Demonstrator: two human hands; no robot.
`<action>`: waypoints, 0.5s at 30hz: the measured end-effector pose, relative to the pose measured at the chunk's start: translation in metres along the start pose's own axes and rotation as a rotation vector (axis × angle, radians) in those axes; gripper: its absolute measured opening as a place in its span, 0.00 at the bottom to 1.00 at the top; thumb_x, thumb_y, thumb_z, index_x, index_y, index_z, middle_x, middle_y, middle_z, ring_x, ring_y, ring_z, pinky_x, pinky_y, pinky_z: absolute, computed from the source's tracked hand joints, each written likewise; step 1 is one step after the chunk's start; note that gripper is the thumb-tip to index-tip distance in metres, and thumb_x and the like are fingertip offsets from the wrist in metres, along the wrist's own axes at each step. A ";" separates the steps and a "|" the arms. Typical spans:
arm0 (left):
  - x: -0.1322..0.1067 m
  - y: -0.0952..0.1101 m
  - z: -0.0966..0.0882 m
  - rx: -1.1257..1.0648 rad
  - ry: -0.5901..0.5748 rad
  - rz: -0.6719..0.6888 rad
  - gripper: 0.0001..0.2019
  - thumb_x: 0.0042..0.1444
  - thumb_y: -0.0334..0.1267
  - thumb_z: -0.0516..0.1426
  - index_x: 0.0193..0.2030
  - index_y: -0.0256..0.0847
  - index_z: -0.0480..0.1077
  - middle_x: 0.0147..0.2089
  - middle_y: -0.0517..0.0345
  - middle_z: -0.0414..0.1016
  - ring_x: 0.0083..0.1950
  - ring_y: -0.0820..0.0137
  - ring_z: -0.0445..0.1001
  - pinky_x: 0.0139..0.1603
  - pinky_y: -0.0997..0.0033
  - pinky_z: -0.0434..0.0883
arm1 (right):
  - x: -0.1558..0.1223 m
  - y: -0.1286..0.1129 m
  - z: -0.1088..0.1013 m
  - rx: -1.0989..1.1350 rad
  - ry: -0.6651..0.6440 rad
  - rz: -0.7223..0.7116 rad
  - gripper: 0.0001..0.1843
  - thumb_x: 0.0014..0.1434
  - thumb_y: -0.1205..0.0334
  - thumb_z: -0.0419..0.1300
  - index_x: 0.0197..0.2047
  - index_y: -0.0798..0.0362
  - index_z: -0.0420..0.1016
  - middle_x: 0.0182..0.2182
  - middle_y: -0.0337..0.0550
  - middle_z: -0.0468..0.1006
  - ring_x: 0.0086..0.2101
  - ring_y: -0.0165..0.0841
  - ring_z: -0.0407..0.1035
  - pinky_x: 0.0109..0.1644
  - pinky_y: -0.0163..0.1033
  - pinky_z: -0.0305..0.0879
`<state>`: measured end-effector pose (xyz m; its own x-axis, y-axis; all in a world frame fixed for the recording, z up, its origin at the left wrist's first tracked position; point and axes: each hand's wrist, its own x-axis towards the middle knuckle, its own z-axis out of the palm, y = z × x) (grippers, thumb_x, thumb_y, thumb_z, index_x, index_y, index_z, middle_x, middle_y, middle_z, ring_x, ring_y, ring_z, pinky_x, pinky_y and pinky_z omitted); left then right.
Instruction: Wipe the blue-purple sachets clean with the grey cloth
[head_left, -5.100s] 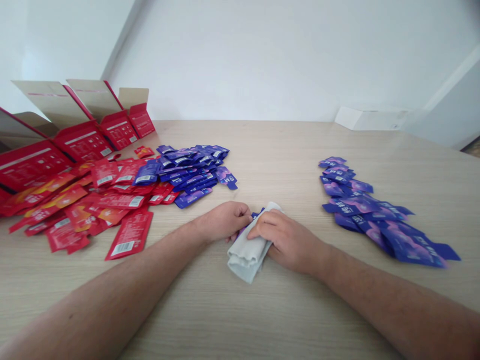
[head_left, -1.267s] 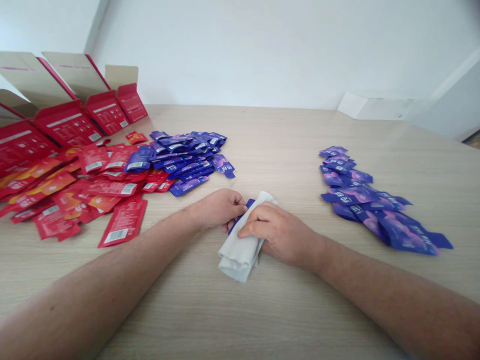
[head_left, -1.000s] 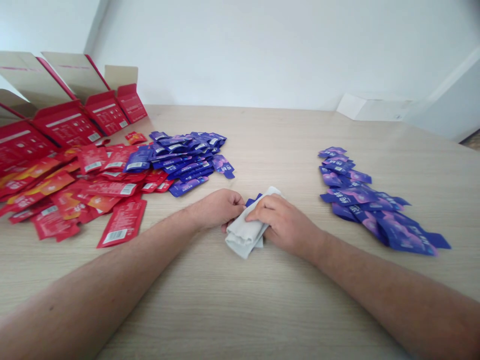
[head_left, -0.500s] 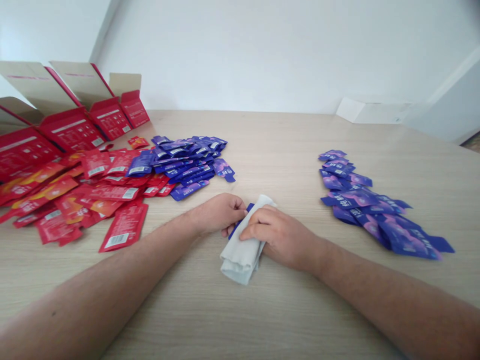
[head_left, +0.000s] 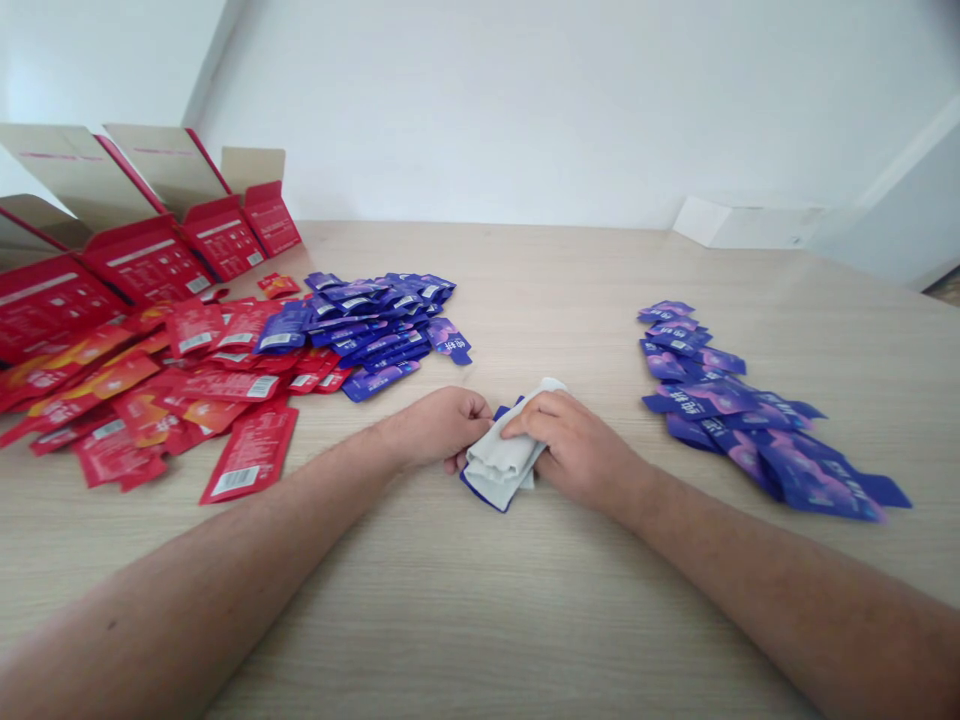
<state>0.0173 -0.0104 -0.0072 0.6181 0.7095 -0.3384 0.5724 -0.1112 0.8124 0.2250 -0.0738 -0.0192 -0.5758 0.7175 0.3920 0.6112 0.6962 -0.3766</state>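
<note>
Near the middle of the table, my right hand (head_left: 574, 440) is closed on a folded white cloth (head_left: 504, 455). The cloth lies over a blue-purple packet (head_left: 480, 492), whose dark edges show at its lower left and upper side. On the other side, my left hand (head_left: 450, 425) pinches the packet's left edge between thumb and fingers. Most of the packet's face is hidden under the cloth. A pile of blue-purple packets (head_left: 382, 325) lies beyond my left hand, and a row of overlapping blue-purple packets (head_left: 720, 395) stretches along the right.
Red and orange packets (head_left: 202, 385) are heaped at the left, with one red packet (head_left: 251, 455) close to my left forearm. Open red cartons (head_left: 146, 260) stand behind them. At the back right, a white box (head_left: 750, 222) sits against the wall.
My right hand and the cloth have slid up and slightly right over the packet, baring its lower edge. The left hand keeps its hold in nearly the same place.
</note>
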 end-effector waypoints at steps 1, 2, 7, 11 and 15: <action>0.000 0.000 0.000 0.001 -0.005 -0.005 0.10 0.57 0.44 0.53 0.32 0.40 0.68 0.20 0.63 0.70 0.19 0.74 0.69 0.17 0.78 0.66 | 0.000 -0.001 0.000 0.007 -0.013 -0.018 0.19 0.55 0.77 0.58 0.48 0.51 0.76 0.42 0.46 0.74 0.45 0.38 0.66 0.53 0.46 0.63; 0.000 0.000 0.000 0.005 -0.010 -0.008 0.10 0.57 0.44 0.53 0.32 0.40 0.68 0.20 0.63 0.70 0.19 0.74 0.69 0.17 0.78 0.66 | 0.000 -0.002 0.000 0.020 -0.035 -0.053 0.19 0.54 0.77 0.59 0.47 0.51 0.76 0.42 0.45 0.74 0.45 0.38 0.66 0.53 0.46 0.63; 0.001 -0.001 0.000 0.016 -0.008 -0.008 0.10 0.57 0.43 0.53 0.32 0.40 0.69 0.20 0.64 0.70 0.18 0.74 0.69 0.17 0.78 0.66 | 0.000 -0.002 -0.001 0.039 -0.043 -0.086 0.20 0.54 0.77 0.59 0.48 0.51 0.76 0.42 0.46 0.74 0.45 0.38 0.66 0.53 0.46 0.63; 0.002 -0.001 0.000 0.013 -0.007 -0.011 0.10 0.57 0.43 0.53 0.32 0.40 0.69 0.19 0.63 0.70 0.18 0.74 0.69 0.17 0.78 0.66 | 0.000 0.003 -0.001 0.016 0.003 -0.026 0.20 0.53 0.78 0.58 0.47 0.52 0.76 0.42 0.47 0.74 0.45 0.39 0.66 0.53 0.47 0.63; 0.001 0.000 0.000 0.015 -0.013 -0.021 0.09 0.56 0.42 0.53 0.32 0.40 0.69 0.19 0.64 0.70 0.18 0.74 0.69 0.17 0.78 0.65 | 0.000 0.001 -0.001 0.056 -0.072 -0.128 0.21 0.53 0.78 0.58 0.48 0.51 0.75 0.42 0.45 0.74 0.45 0.38 0.66 0.52 0.44 0.63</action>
<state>0.0183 -0.0101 -0.0075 0.6128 0.7026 -0.3618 0.5934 -0.1068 0.7978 0.2261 -0.0726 -0.0189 -0.6861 0.6209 0.3791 0.5000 0.7810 -0.3742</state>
